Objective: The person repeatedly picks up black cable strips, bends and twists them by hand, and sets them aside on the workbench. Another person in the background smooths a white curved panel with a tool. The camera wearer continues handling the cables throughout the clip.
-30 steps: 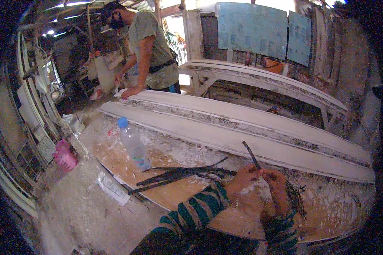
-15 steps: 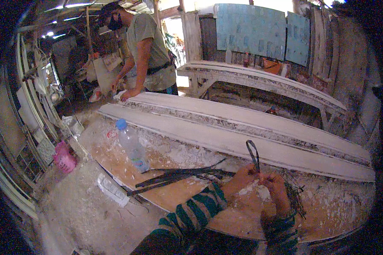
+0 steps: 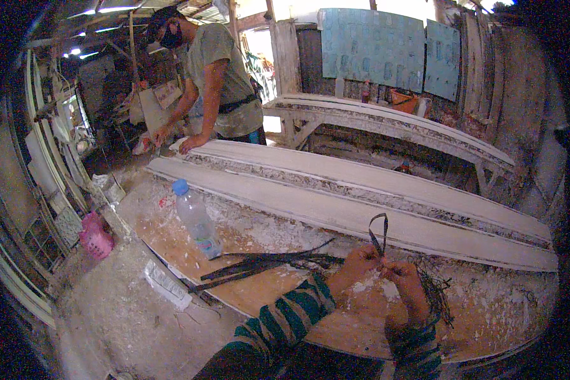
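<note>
At a plaster-crusted wooden workbench [image 3: 285,297], the left hand [image 3: 356,267] and right hand [image 3: 404,280] meet fingertip to fingertip, both pinching a thin dark strip bent into an upright loop [image 3: 379,232] just above them. More dark flat strips [image 3: 266,263] lie fanned on the bench to the left, reaching toward a clear plastic bottle with a blue cap [image 3: 195,218], while a tangle of dark fibres [image 3: 436,292] rests just right of the hands. At the far end of the long white moulded panels [image 3: 361,190], another person in a grey shirt [image 3: 218,82] leans over the work.

Dim, cluttered wooden workshop [image 3: 285,57]: long plaster-caked workbenches [image 3: 386,190], blue panels [image 3: 373,44] on the back wall, daylight beyond.
</note>
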### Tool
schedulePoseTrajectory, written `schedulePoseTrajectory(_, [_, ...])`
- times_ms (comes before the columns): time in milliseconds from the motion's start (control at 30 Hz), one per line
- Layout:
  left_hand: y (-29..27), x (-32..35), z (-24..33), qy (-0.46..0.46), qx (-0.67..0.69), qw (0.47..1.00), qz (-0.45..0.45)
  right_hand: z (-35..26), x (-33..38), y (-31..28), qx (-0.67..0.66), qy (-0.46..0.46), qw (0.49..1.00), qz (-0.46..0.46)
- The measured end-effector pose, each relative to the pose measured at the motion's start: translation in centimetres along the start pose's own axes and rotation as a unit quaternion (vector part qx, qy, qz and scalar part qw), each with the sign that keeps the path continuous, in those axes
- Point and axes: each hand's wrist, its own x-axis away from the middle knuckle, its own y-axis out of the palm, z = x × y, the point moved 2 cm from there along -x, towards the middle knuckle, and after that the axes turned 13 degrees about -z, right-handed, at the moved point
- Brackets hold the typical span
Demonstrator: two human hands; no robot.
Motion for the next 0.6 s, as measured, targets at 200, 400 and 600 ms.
schedulePoseTrajectory(200, [0.2, 0.1, 0.1, 0.026, 0.129, 0.99, -0.05, -0.2, 0.2, 0.2, 0.014, 0.009, 1.0, -0.018])
schedulePoseTrajectory(400, [0.3, -0.3, 0.4, 0.014, 0.148, 0.987, -0.064, -0.3, 0.5, 0.4, 0.024, 0.035, 0.999, -0.004])
schedulePoseTrajectory(600, [0.0, 0.0, 1.3, 0.003, 0.063, 0.997, -0.039, 1.0, -0.2, 0.3, 0.01, 0.007, 0.999, -0.043])
